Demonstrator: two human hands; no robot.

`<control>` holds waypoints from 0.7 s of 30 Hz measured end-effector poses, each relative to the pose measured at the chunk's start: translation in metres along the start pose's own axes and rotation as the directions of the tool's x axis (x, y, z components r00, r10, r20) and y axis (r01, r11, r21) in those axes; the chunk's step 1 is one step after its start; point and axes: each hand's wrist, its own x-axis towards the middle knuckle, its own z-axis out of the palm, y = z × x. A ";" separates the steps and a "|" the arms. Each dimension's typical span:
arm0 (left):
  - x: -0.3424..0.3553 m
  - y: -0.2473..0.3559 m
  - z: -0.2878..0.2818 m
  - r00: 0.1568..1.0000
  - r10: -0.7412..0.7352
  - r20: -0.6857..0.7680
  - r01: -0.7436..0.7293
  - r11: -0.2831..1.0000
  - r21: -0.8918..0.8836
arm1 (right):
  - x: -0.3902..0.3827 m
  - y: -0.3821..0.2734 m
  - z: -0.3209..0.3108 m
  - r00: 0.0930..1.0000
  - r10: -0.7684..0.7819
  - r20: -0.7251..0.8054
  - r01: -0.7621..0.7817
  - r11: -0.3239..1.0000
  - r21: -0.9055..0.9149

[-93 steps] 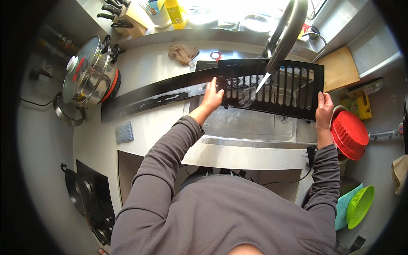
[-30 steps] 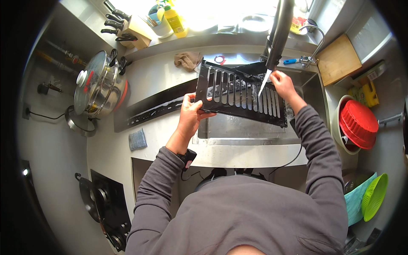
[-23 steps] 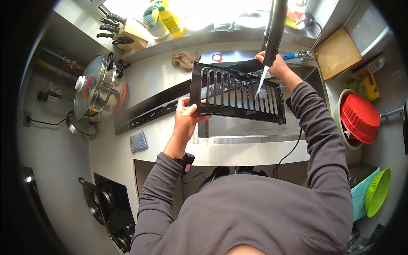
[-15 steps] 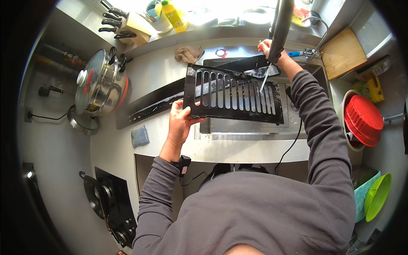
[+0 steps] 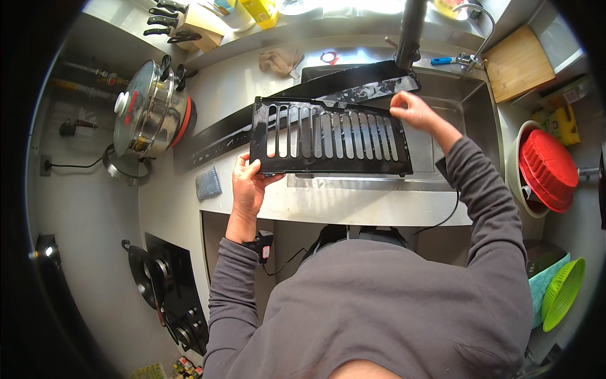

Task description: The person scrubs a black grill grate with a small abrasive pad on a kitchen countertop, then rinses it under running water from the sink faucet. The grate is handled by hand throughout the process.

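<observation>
Black slotted panel (image 5: 328,166), its openings long and round-ended
Left hand (image 5: 248,185) pinches one corner; right hand (image 5: 416,114) curls near another, grip unclear.

The panel (image 5: 341,166) is black with a striped, slotted pattern; the strip (image 5: 218,134) is black too, streaked with white. On the off-white bench (image 5: 303,203), the cloth (image 5: 278,62) toward the far edge is brown, the sponge (image 5: 207,184) by the near edge blue-grey. The bowl (image 5: 546,170) is red, the basket (image 5: 564,295) lime green.
</observation>
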 end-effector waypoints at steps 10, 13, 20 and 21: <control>-0.006 -0.008 0.012 0.993 -0.110 -0.053 0.108 0.994 -0.030 | -0.121 -0.040 0.058 0.790 -0.540 0.291 0.601 0.588 -0.542; -0.008 -0.007 0.024 0.983 -0.124 -0.131 0.122 0.992 -0.030 | -0.119 -0.043 0.053 0.765 -0.616 0.188 0.589 0.552 -0.591; -0.015 -0.005 0.043 0.982 -0.186 -0.034 0.189 0.952 0.239 | -0.111 -0.041 0.013 0.853 -0.518 0.058 0.454 0.684 -0.571; -0.015 -0.006 0.043 0.986 -0.164 0.002 0.158 0.953 0.258 | -0.111 -0.042 0.009 0.864 -0.501 0.055 0.442 0.702 -0.558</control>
